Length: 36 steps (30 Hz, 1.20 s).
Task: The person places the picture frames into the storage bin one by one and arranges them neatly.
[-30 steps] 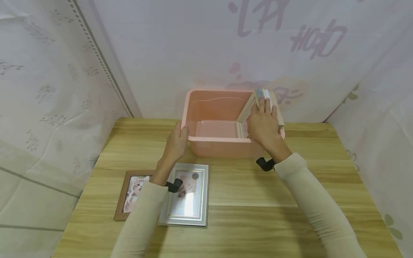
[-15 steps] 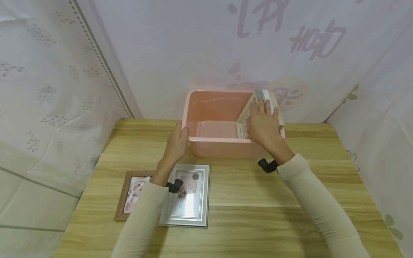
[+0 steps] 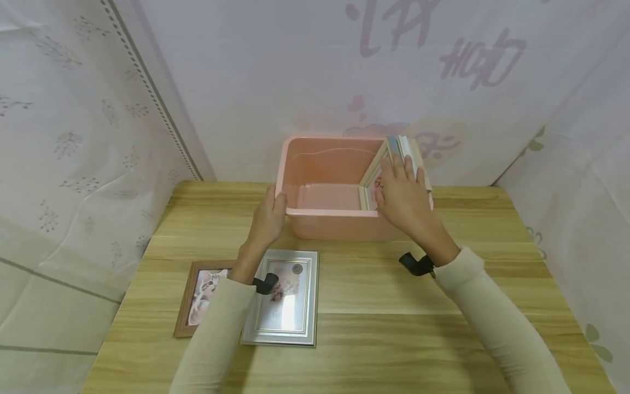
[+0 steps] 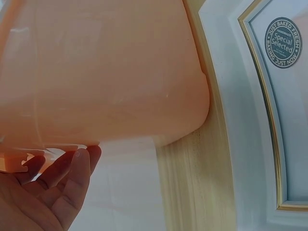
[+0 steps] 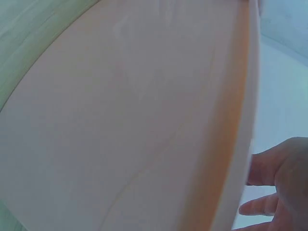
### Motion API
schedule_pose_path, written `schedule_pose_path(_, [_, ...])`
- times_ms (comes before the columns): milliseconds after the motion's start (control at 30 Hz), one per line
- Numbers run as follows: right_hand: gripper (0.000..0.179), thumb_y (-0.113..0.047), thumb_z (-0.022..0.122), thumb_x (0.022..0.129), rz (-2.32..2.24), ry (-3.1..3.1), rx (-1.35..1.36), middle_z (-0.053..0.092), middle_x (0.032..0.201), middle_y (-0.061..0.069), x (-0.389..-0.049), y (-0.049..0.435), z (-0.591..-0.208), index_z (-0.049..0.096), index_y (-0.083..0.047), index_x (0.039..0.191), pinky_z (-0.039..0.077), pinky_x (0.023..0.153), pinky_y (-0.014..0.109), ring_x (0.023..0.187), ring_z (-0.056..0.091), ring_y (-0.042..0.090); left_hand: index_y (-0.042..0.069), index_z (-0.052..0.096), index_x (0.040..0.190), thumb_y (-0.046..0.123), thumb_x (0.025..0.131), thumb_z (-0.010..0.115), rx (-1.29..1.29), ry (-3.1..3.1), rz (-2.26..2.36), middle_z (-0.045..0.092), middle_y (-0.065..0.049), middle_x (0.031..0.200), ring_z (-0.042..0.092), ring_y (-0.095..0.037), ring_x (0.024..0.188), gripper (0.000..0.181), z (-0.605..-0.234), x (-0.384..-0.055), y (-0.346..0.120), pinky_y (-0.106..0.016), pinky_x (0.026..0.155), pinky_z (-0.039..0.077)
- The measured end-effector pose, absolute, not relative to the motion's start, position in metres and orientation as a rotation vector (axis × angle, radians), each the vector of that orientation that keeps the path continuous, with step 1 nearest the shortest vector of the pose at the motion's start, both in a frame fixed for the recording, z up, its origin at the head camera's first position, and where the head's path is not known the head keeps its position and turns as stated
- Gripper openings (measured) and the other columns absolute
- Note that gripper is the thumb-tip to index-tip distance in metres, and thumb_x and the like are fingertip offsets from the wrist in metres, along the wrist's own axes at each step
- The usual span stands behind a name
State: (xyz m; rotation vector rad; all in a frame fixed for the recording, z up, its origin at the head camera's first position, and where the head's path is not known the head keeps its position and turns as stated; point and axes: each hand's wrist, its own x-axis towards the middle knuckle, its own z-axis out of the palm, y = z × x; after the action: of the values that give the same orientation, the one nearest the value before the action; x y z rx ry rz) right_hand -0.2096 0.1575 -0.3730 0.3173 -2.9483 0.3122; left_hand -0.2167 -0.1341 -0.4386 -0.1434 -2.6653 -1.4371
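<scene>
While the left rim of the pink bin [image 3: 339,225] is gripped by the fingers of the left hand [image 3: 268,219], frames [image 3: 372,186] standing inside its right end are touched by extended fingers of the right hand [image 3: 406,200], their number obscured. On the table [image 3: 394,339], the brown frame [image 3: 205,295] is partly covered by a sleeve [image 3: 211,334].

The tub [image 3: 339,225] sits on the table [image 3: 418,328], the backdrop [image 3: 246,82] behind it. Stacked frames [image 3: 375,166] stand inside its right end. Before its left end lies a silver-rimmed frame [image 3: 312,295]; left of that, a cat-picture frame [image 3: 187,306].
</scene>
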Motion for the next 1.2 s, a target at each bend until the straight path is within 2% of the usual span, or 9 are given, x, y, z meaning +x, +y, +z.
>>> schedule_pose_path(167, [0.06,-0.025,0.049,0.101,0.368,-2.911,0.423,0.021,0.158,0.029,-0.194,0.153,-0.373,0.031,0.003,0.15,0.015,0.113,0.069,0.146,0.013,0.052,0.002,0.048,0.12,0.034,0.102,0.027,-0.161,-2.648,-1.478,0.052,-0.013,0.087,0.046,-0.027,0.07,0.042,-0.437,-0.214,-0.136,-0.038,0.056,0.04])
schedule_pose_path(300, [0.061,-0.022,0.055,0.099,0.411,-2.906,0.524,0.021,0.158,0.029,-0.183,0.149,-0.374,0.033,0.007,0.148,0.016,0.115,0.064,0.146,0.013,0.051,0.003,0.048,0.124,0.034,0.103,0.027,-0.159,-2.636,-1.486,0.055,-0.014,0.091,0.047,-0.027,0.072,0.043,-0.436,-0.214,-0.137,-0.038,0.057,0.041])
schedule_pose_path(400, [0.06,-0.019,0.06,0.097,0.444,-2.874,0.588,0.026,0.156,0.028,-0.177,0.145,-0.374,0.037,0.007,0.145,0.017,0.116,0.062,0.146,0.016,0.05,0.005,0.049,0.123,0.034,0.103,0.028,-0.171,-2.629,-1.486,0.056,-0.014,0.092,0.048,-0.027,0.074,0.041,-0.437,-0.215,-0.137,-0.038,0.059,0.042])
schedule_pose_path(567, [0.058,-0.016,0.06,0.096,0.435,-2.823,0.708,0.032,0.153,0.029,-0.171,0.137,-0.378,0.038,0.005,0.145,0.02,0.116,0.06,0.145,0.022,0.049,0.005,0.049,0.119,0.034,0.103,0.027,-0.185,-2.623,-1.487,0.053,-0.012,0.087,0.046,-0.026,0.068,0.04,-0.436,-0.216,-0.135,-0.038,0.055,0.04])
schedule_pose_path(767, [0.059,-0.014,0.061,0.095,0.396,-2.79,0.826,0.031,0.156,0.026,-0.163,0.128,-0.389,0.039,0.003,0.147,0.026,0.116,0.056,0.144,0.027,0.046,0.004,0.049,0.119,0.035,0.103,0.027,-0.173,-2.631,-1.485,0.054,-0.013,0.09,0.049,-0.027,0.074,0.041,-0.436,-0.216,-0.134,-0.039,0.06,0.043])
schedule_pose_path(1033, [0.052,-0.009,0.063,0.093,0.431,-2.594,1.075,0.041,0.15,0.025,-0.154,0.117,-0.406,0.047,0.004,0.14,0.03,0.116,0.05,0.14,0.037,0.041,0.003,0.049,0.117,0.037,0.102,0.027,-0.139,-2.651,-1.469,0.053,-0.013,0.09,0.05,-0.03,0.078,0.043,-0.438,-0.217,-0.133,-0.041,0.064,0.043])
schedule_pose_path(1200, [0.05,-0.012,0.063,0.093,0.41,-2.514,1.175,0.043,0.148,0.024,-0.149,0.106,-0.418,0.049,0.005,0.138,0.03,0.116,0.049,0.14,0.038,0.041,0.006,0.049,0.114,0.037,0.102,0.028,-0.123,-2.649,-1.454,0.052,-0.012,0.087,0.05,-0.03,0.078,0.039,-0.438,-0.216,-0.133,-0.043,0.064,0.043])
